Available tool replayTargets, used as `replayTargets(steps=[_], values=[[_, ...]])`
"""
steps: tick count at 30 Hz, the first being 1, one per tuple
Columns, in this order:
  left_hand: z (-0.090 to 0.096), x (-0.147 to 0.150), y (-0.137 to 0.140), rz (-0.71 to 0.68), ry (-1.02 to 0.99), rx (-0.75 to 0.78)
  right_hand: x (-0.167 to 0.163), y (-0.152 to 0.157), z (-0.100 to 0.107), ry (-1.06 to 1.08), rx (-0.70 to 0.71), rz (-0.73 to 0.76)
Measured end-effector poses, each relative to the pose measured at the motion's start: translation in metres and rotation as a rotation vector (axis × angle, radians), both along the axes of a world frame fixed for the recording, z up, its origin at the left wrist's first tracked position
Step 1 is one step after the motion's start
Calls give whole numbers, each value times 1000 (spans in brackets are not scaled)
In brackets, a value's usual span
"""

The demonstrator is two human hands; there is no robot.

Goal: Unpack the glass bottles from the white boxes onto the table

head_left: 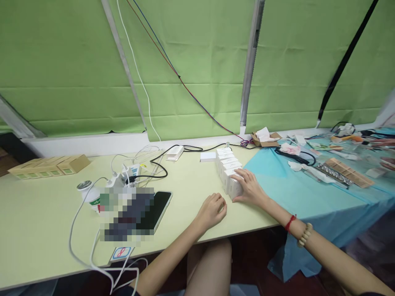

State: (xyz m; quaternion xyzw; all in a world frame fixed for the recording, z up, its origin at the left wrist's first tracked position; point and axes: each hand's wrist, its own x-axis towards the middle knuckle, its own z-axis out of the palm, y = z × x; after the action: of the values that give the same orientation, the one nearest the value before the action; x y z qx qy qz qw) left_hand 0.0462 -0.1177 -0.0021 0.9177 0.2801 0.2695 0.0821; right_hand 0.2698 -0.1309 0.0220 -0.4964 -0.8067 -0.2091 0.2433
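A row of small white boxes [222, 164] stands on the pale yellow table [191, 181], running away from me. My right hand [251, 188] is at the near end of the row, its fingers over the top and its thumb low on the near side of the closest white box [235, 188]. Part of that box is hidden behind the fingers. Just left of the row, my left hand [212, 210] rests on the table near its front edge. Its fingers are curled in, and nothing shows in them.
A flat white box [207, 156] and a white open case [175, 153] lie behind. Leftward are a phone [159, 207], a white bottle [86, 191], a power strip [115, 181] with cables and brown boxes [49, 167]. Tools and packaging cover the blue cloth [277, 189] at right.
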Motion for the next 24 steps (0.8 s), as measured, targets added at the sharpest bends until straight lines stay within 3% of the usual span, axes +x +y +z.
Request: replayTargets(steps=[6, 10, 12, 14, 19, 24], values=[[4, 0, 6, 197, -212, -222, -11, -11, -9, 1, 106, -65], [3, 0, 22, 273, -601, -583, -58, -25, -22, -64, 186, 42], [3, -2, 33, 247, -850, -810, -92, -26, -26, -89, 112, 90], [2, -4, 47, 217, -1048, -938, -127, -18, -29, -125, -82, 44], [1, -10, 90, 395, -1244, -787, -188, 29, -32, -86, -542, -377], [-1, -23, 131, 578, -1363, -633, -209, 83, -22, -13, -628, -574]])
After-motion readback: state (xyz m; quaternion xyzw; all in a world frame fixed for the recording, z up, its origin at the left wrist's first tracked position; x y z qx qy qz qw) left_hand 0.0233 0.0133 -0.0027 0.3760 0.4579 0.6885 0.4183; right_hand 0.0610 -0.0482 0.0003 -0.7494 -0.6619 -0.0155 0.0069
